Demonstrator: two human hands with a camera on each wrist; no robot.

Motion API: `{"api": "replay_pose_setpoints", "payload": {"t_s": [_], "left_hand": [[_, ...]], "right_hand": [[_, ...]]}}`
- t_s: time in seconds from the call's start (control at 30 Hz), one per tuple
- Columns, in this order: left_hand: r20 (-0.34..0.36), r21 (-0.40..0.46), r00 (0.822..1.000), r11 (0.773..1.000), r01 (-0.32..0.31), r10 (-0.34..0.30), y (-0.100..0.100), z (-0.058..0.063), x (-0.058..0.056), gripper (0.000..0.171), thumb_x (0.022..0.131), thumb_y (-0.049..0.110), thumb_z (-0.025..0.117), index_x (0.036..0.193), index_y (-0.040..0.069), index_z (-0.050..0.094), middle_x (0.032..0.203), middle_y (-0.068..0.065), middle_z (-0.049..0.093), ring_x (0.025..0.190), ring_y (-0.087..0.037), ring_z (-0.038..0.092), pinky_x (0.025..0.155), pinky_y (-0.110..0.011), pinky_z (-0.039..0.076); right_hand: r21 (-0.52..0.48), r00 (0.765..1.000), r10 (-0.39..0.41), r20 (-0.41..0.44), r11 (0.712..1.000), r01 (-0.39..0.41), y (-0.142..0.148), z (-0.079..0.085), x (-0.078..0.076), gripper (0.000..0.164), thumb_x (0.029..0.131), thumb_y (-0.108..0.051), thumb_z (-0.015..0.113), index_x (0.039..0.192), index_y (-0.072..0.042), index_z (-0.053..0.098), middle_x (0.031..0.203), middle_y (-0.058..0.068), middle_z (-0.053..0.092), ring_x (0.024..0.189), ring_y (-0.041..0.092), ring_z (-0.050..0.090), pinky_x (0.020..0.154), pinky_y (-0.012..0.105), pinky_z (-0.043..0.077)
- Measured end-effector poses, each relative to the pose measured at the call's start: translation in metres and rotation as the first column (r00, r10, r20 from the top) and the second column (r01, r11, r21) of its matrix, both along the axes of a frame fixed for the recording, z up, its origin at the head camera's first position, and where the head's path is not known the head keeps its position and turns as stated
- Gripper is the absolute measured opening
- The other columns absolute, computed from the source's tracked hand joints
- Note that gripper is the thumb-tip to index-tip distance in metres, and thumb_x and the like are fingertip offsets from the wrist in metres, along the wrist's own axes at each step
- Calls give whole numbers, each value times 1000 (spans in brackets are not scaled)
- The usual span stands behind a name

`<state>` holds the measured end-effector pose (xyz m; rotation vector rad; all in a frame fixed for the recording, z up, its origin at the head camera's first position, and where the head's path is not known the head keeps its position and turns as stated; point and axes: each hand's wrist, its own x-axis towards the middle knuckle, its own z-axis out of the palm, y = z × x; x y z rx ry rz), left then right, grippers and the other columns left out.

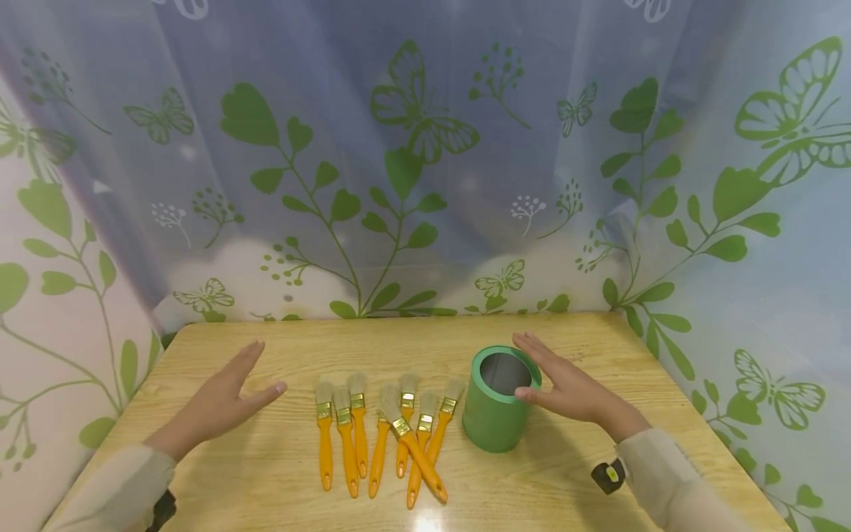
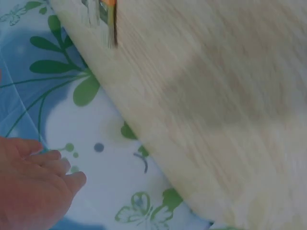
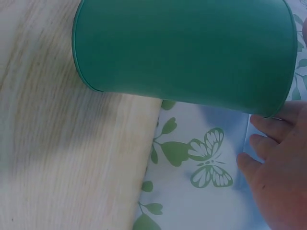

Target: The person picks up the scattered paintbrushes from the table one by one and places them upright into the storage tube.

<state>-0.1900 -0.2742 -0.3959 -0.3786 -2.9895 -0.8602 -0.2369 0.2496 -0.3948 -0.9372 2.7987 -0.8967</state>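
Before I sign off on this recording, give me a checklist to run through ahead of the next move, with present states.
1. Green can upright on the table: ok.
2. Can's mouth unlidded: ok.
3. Left hand free: ok, it holds nothing.
4. Right hand clear of the can: cannot tell; it is at the rim, contact unclear.
5. Paintbrushes lying apart: not ok, one crosses others.

Wooden table [image 1: 412, 338]: orange-handled brushes [image 1: 401, 427] lying clustered, green canister [image 1: 495, 421] upright beside.
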Motion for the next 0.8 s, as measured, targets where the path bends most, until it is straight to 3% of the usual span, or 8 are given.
{"api": "replay_pose_setpoints", "payload": {"t_s": [0.17, 0.4, 0.8], "left_hand": [[21, 55, 999, 998, -37, 36, 8, -10, 1, 94, 92, 53, 57, 150, -6, 14, 152, -33, 17, 134, -55, 23, 102, -70, 25], [60, 110, 996, 992, -68, 62, 18, -21, 1, 91, 91, 54, 57, 150, -4, 19, 151, -32, 21, 133, -54, 26, 101, -70, 29], [238, 252, 969, 959, -133, 72, 34, -41, -3, 88, 91, 51, 59, 152, 4, 18, 153, -30, 18, 133, -54, 26, 103, -64, 33]], "right_hand": [[-9, 1000, 12, -10, 1000, -12, 0, -6, 0, 84, 91, -38, 65, 154, -13, 16, 159, 17, 12, 142, 45, 14, 104, 71, 24], [-43, 1000, 8, 10, 999, -8, 0, -11, 0, 85, 89, -37, 67, 154, -11, 18, 159, 18, 13, 142, 45, 14, 104, 71, 24], [-131, 999, 33, -6, 991, -33, 1, -23, 0, 94, 86, -52, 66, 154, -13, 15, 158, 22, 10, 139, 51, 18, 99, 75, 25]]}}
